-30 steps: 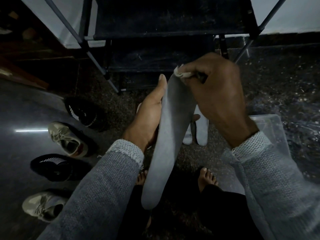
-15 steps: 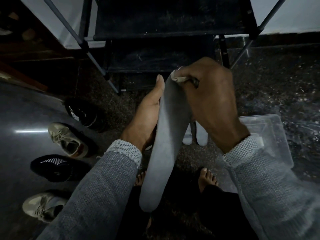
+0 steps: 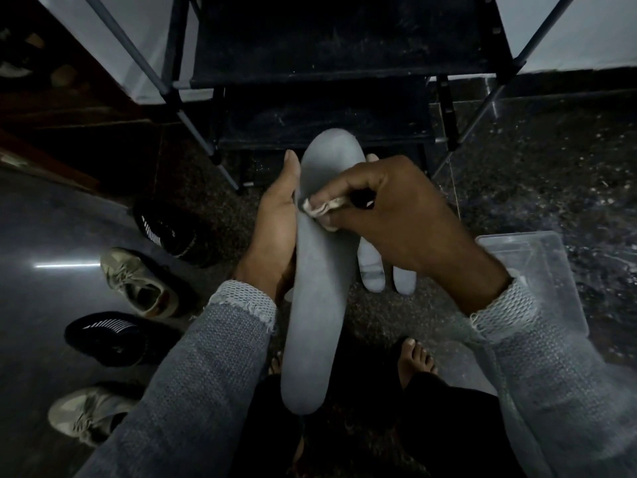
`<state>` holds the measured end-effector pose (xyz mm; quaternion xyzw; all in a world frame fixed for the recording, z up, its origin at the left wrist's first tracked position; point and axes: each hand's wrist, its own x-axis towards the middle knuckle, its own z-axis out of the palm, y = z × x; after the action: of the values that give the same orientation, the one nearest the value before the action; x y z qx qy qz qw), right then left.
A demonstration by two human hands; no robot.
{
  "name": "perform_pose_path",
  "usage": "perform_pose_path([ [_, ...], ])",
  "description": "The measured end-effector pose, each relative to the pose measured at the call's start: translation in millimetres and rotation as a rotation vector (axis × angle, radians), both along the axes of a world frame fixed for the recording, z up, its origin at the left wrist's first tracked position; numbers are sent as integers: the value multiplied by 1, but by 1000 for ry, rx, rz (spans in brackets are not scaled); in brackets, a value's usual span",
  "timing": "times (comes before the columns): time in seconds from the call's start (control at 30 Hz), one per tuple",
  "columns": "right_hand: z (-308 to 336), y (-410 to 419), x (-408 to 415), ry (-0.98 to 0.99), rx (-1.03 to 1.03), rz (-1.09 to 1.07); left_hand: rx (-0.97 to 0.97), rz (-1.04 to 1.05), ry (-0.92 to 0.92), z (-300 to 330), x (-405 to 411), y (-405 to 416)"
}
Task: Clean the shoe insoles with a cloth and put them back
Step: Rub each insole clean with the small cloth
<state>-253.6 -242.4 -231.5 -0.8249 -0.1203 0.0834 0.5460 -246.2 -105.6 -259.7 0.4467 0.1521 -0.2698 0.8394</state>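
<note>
A long grey insole [image 3: 319, 291] stands nearly upright in front of me, toe end up. My left hand [image 3: 275, 232] holds it from the left and behind, thumb along its edge and fingertips showing past its right side. My right hand [image 3: 396, 219] pinches a small pale cloth [image 3: 322, 210] and presses it on the insole's upper third. Two more light insoles [image 3: 386, 274] lie on the floor behind my right hand, partly hidden.
Two beige sneakers [image 3: 138, 284] [image 3: 86, 414] and two black shoes [image 3: 169, 232] [image 3: 107, 336] lie on the floor at left. A clear plastic box [image 3: 537, 267] sits at right. A dark shoe rack [image 3: 324, 81] stands ahead. My bare feet [image 3: 415, 360] are below.
My right hand has slid the cloth down from the insole's top end to its upper third, uncovering the toe end. The left hand keeps its hold.
</note>
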Motion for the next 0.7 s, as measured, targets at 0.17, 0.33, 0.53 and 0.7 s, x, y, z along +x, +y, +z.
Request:
perform_pose_path([
  [0.17,5,-25,7,72,35,-125,-47,34,-32,1,-1,0],
  [0.33,2,-31,1,316,45,35,-186,73,-50,2,2,0],
  [0.53,-2,-18,-1,375,153,20,-270,73,-21,-4,7,2],
  [0.7,-7,-19,5,259,230,-201,-270,23,14,0,4,1],
])
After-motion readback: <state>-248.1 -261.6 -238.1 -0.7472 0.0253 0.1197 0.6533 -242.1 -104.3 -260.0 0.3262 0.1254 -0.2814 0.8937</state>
